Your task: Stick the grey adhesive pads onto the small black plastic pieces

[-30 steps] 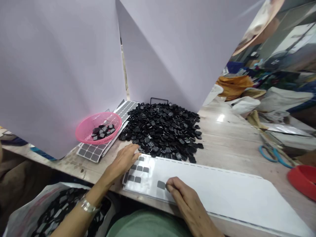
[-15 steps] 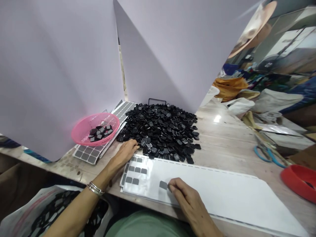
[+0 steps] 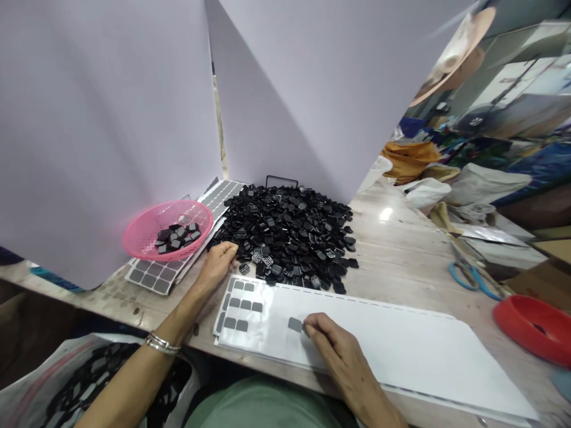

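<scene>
A big heap of small black plastic pieces (image 3: 289, 235) lies on the wooden table. My left hand (image 3: 218, 264) rests at the heap's near left edge, fingers curled over some pieces; what it holds is hidden. In front of me lies a long white backing sheet (image 3: 392, 351) with a few grey square stickers (image 3: 243, 303) at its left end. My right hand (image 3: 332, 345) pinches at a single grey sticker (image 3: 295, 324) on the sheet with thumb and forefinger.
A pink basket (image 3: 147, 235) with several black pieces sits at the left on more sticker sheets (image 3: 154, 276). Purple boards stand behind. Blue-handled scissors (image 3: 473, 276) and a red bowl (image 3: 533, 327) lie at the right. A bag of pieces (image 3: 89, 386) is at my lap.
My left hand moved up and left from the sticker sheet to the heap's edge and curled over the pieces. My right hand stays at the single grey sticker.
</scene>
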`<state>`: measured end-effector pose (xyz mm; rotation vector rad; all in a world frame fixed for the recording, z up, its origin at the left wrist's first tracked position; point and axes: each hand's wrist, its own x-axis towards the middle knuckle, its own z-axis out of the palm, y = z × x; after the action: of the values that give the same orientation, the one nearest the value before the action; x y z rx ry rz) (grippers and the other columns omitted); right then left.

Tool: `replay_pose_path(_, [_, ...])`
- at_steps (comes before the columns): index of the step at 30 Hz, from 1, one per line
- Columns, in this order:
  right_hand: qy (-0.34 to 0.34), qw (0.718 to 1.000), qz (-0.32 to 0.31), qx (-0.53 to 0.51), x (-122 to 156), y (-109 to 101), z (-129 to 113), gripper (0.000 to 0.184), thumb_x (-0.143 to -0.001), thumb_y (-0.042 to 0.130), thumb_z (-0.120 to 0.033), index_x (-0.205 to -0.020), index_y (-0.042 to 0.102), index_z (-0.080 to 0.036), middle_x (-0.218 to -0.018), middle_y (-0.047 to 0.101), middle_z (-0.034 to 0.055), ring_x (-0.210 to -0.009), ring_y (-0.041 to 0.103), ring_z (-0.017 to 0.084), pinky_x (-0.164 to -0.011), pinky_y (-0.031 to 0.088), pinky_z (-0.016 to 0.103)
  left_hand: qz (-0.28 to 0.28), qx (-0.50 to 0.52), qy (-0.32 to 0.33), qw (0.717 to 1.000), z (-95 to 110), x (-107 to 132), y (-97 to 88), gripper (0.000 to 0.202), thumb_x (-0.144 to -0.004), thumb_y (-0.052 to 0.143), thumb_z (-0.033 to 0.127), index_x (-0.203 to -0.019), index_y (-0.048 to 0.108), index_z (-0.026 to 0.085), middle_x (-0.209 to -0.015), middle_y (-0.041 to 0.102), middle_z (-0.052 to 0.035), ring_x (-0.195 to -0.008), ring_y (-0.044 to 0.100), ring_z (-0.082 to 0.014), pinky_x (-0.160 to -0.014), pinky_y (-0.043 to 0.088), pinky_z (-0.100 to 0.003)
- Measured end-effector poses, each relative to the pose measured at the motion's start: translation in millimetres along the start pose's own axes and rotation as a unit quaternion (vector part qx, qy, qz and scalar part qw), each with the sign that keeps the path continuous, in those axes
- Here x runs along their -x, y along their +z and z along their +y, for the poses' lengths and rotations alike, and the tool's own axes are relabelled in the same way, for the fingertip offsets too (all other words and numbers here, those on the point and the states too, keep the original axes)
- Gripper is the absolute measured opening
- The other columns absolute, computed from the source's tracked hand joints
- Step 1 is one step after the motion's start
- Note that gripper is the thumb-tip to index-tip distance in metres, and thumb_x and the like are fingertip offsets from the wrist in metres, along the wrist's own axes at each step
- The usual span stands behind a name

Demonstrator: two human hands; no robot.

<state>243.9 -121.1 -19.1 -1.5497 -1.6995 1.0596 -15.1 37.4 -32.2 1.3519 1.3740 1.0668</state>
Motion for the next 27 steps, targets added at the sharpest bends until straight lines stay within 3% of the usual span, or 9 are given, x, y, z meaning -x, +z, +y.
replay_pose_path(5, [-0.021, 0.999, 0.028, -0.025, -6.9, 6.8, -5.9, 0.032, -0.095, 0.045, -0.045, -0.116, 0.056, -0.025, -0.099, 0.061, 0.0014, -0.089, 0.054, 0.017, -0.081, 0.04, 0.027, -0.105, 0.103, -0.056, 0.988, 16.6, 29.8, 12.4, 0.037, -0.076, 0.06, 0.05, -0.079, 0.057, 0.013, -0.059, 0.059, -0.0016, -0.047, 0.047, -0.0083, -0.048, 0.035, -0.02])
replay_pose_path(9, [-0.053, 0.997, -0.026, -0.057, -9.8, 14.3, -17.6, 0.04, -0.096, 0.044, -0.04, -0.133, 0.048, -0.028, -0.085, 0.059, -0.0013, -0.075, 0.052, 0.015, -0.072, 0.042, 0.026, -0.246, 0.236, -0.142, 0.929, 17.9, 74.3, 39.3, 0.035, -0.078, 0.065, 0.045, -0.081, 0.063, 0.01, -0.059, 0.061, -0.0024, -0.045, 0.047, -0.0059, -0.046, 0.035, -0.017])
replay_pose_path(13, [-0.041, 0.99, -0.088, -0.1, -8.3, 20.4, -12.9, 0.039, -0.095, 0.05, -0.037, -0.133, 0.051, -0.029, -0.093, 0.06, 0.0004, -0.083, 0.054, 0.016, -0.077, 0.043, 0.028, -0.256, 0.331, -0.184, 0.889, 9.5, 102.7, 54.9, 0.023, -0.078, 0.069, 0.035, -0.08, 0.064, 0.012, -0.071, 0.063, -0.0023, -0.057, 0.055, -0.0063, -0.057, 0.043, -0.017])
replay_pose_path(15, [-0.011, 0.985, -0.1, -0.139, -5.4, 21.6, -6.6, 0.04, -0.094, 0.052, -0.038, -0.132, 0.052, -0.028, -0.087, 0.059, -0.0001, -0.076, 0.053, 0.015, -0.071, 0.043, 0.027, -0.262, 0.338, -0.203, 0.881, 7.4, 108.0, 55.2, 0.021, -0.078, 0.07, 0.031, -0.085, 0.065, 0.012, -0.075, 0.063, -0.0027, -0.059, 0.056, -0.0067, -0.058, 0.043, -0.018])
replay_pose_path(18, [0.026, 0.968, -0.136, -0.208, 0.5, 20.5, -2.2, 0.043, -0.092, 0.054, -0.038, -0.132, 0.052, -0.026, -0.079, 0.056, -0.0014, -0.063, 0.048, 0.012, -0.058, 0.041, 0.024, -0.279, 0.309, -0.223, 0.881, 8.0, 111.4, 53.2, 0.035, -0.07, 0.076, 0.022, -0.102, 0.064, 0.016, -0.077, 0.063, -0.0008, -0.058, 0.056, -0.0068, -0.055, 0.042, -0.018])
replay_pose_path(21, [0.014, 0.963, -0.166, -0.211, 5.1, 15.6, -4.5, 0.041, -0.091, 0.054, -0.037, -0.13, 0.054, -0.025, -0.082, 0.06, -0.0001, -0.067, 0.054, 0.014, -0.059, 0.044, 0.024, -0.29, 0.277, -0.214, 0.891, 10.4, 114.7, 54.2, 0.045, -0.066, 0.078, 0.018, -0.108, 0.063, 0.016, -0.072, 0.059, 0.0021, -0.055, 0.055, -0.0061, -0.053, 0.042, -0.017])
replay_pose_path(23, [-0.004, 0.978, -0.127, -0.165, 6.3, 10.8, -5.6, 0.036, -0.092, 0.053, -0.038, -0.125, 0.059, -0.024, -0.088, 0.063, 0.002, -0.079, 0.059, 0.017, -0.069, 0.048, 0.028, -0.284, 0.268, -0.206, 0.897, 11.2, 117.0, 56.0, 0.041, -0.066, 0.077, 0.02, -0.105, 0.064, 0.015, -0.068, 0.057, 0.0031, -0.052, 0.053, -0.0052, -0.05, 0.041, -0.017])
replay_pose_path(27, [-0.063, 0.997, 0.029, -0.042, 5.7, 3.9, -1.9, 0.029, -0.094, 0.049, -0.036, -0.116, 0.063, -0.022, -0.108, 0.064, 0.0063, -0.098, 0.059, 0.021, -0.086, 0.046, 0.033, -0.282, 0.265, -0.212, 0.897, 10.8, 119.9, 58.2, 0.044, -0.064, 0.079, 0.018, -0.105, 0.063, 0.015, -0.069, 0.06, 0.0023, -0.052, 0.056, -0.0066, -0.048, 0.041, -0.017])
